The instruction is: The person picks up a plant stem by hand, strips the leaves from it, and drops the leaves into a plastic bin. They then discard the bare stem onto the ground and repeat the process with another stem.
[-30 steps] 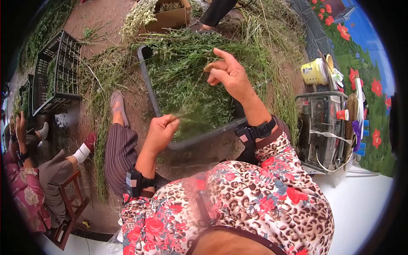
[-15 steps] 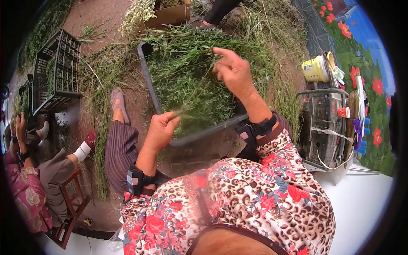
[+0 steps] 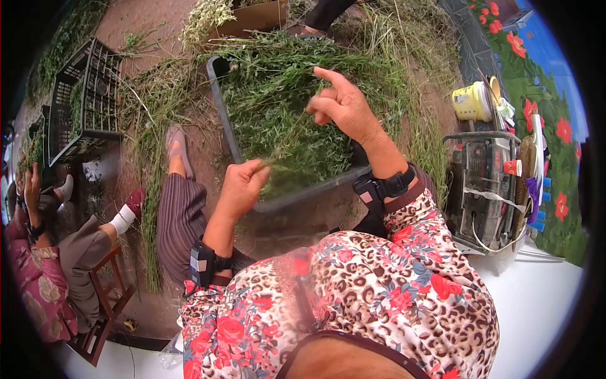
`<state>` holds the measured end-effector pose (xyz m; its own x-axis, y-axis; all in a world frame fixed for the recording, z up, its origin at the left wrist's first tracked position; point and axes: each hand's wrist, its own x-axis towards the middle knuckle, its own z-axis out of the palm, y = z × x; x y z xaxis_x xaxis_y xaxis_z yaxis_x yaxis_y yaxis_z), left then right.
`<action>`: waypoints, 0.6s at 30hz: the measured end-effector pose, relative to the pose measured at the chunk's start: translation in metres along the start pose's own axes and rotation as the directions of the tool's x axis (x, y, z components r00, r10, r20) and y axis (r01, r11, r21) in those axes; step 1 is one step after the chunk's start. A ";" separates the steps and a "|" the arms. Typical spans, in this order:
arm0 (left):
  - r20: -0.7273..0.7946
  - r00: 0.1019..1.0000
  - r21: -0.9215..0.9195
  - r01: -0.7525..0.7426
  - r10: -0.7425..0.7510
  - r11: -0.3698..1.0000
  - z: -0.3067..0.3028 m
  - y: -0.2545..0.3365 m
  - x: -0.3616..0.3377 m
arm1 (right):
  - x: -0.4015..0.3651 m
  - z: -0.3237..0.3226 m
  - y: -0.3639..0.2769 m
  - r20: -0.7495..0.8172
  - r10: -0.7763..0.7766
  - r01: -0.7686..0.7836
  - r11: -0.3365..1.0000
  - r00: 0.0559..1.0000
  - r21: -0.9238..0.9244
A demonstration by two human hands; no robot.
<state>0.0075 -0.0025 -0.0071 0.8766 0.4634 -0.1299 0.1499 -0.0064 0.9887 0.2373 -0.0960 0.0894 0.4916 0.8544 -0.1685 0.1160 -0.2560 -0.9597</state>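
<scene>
My left hand point(image 3: 243, 188) is closed, with thumb and forefinger pinching the lower end of a leafy green stem point(image 3: 284, 150). Up and to the right, my right hand point(image 3: 344, 107) has its forefinger stretched out while the thumb and other fingers are curled in. The stem runs up toward those curled fingertips, which are slightly blurred and seem to hold its upper part. Below both hands is a dark plastic tub point(image 3: 228, 126) heaped with cut green leafy stalks point(image 3: 271, 82).
A black crate point(image 3: 85, 104) stands at left, near a seated person point(image 3: 47, 265). Long stalks point(image 3: 420, 82) cover the floor at right. A cardboard box point(image 3: 259, 18) is at the back. A yellow bucket point(image 3: 470, 102) and a clear-sided container point(image 3: 483, 183) stand at right.
My right hand has shifted slightly left, its curled fingers moving. The left hand has moved slightly up and right, still pinching the stem.
</scene>
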 end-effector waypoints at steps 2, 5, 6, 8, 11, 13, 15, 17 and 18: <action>-0.002 1.000 0.013 -0.007 0.007 1.000 0.001 0.000 0.000 | 0.000 0.005 0.006 0.024 0.005 -0.005 1.000 1.000 -0.015; -0.009 1.000 0.034 -0.022 0.023 0.999 0.001 0.001 0.000 | -0.001 0.010 0.009 0.023 -0.013 0.012 0.999 1.000 0.032; -0.010 1.000 0.042 -0.029 0.029 0.999 0.001 0.001 0.000 | -0.002 0.010 0.008 0.003 -0.021 0.021 1.000 1.000 -0.009; -0.013 1.000 0.017 -0.017 0.018 1.000 0.000 0.001 0.000 | -0.003 0.010 0.002 -0.038 -0.044 0.040 0.995 0.998 -0.094; -0.004 0.998 -0.122 0.054 -0.055 0.991 0.000 -0.001 -0.002 | 0.002 0.003 0.001 -0.148 -0.087 0.064 0.986 0.985 -0.151; 0.026 0.992 -0.267 0.126 -0.124 0.955 -0.001 -0.001 -0.003 | 0.004 -0.003 0.006 -0.187 -0.089 0.077 0.994 0.978 -0.071; 0.101 0.981 -0.406 0.195 -0.168 0.893 -0.003 -0.003 -0.003 | 0.006 -0.005 0.010 -0.220 -0.070 0.081 0.996 0.973 0.039; 0.149 0.973 -0.497 0.228 -0.177 0.838 -0.005 -0.003 -0.002 | 0.007 -0.005 0.011 -0.199 -0.029 0.045 0.996 0.980 0.077; 0.157 0.973 -0.523 0.225 -0.167 0.822 -0.006 -0.002 -0.002 | 0.007 -0.005 0.012 -0.187 -0.010 0.028 0.995 0.982 0.095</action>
<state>0.0028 0.0020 -0.0089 0.8999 0.3131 -0.3035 0.0816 0.5628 0.8225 0.2460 -0.0953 0.0780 0.6427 0.7575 -0.1141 0.0475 -0.1880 -0.9810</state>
